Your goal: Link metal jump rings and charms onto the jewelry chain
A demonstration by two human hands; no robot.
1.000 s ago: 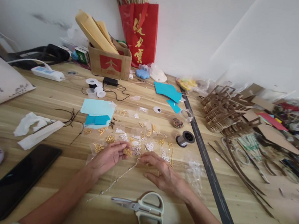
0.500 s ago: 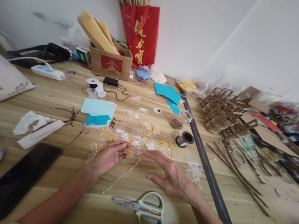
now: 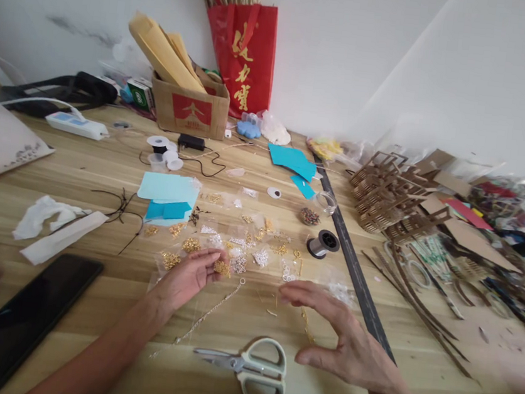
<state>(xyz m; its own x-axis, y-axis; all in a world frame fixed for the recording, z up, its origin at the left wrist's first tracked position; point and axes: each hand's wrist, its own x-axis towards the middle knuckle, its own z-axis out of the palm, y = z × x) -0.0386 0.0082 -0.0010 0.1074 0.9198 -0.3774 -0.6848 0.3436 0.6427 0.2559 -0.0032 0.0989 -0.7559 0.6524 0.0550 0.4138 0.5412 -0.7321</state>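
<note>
My left hand (image 3: 189, 277) rests on the wooden table (image 3: 103, 179) with its fingers pinched on a small gold charm (image 3: 223, 268). A thin silver chain (image 3: 211, 311) runs from beside that charm towards me. My right hand (image 3: 345, 345) hovers open, fingers curved and apart, holding nothing, above the table right of the chain. Small clear bags of gold and silver findings (image 3: 238, 245) lie just beyond both hands. Pale-handled scissors (image 3: 252, 366) lie near the front edge between my arms.
A black phone (image 3: 16, 321) lies front left, white tissue (image 3: 46, 217) behind it. A wire spool (image 3: 324, 242), bead jar (image 3: 310, 216), turquoise paper (image 3: 170, 196), cardboard box (image 3: 189, 109) and red bag (image 3: 243, 56) stand farther back. Laser-cut wooden pieces (image 3: 395, 193) crowd the right side.
My right hand has let go of the chain's end and moved right and towards me, opening. The left hand keeps pinching the gold charm in place.
</note>
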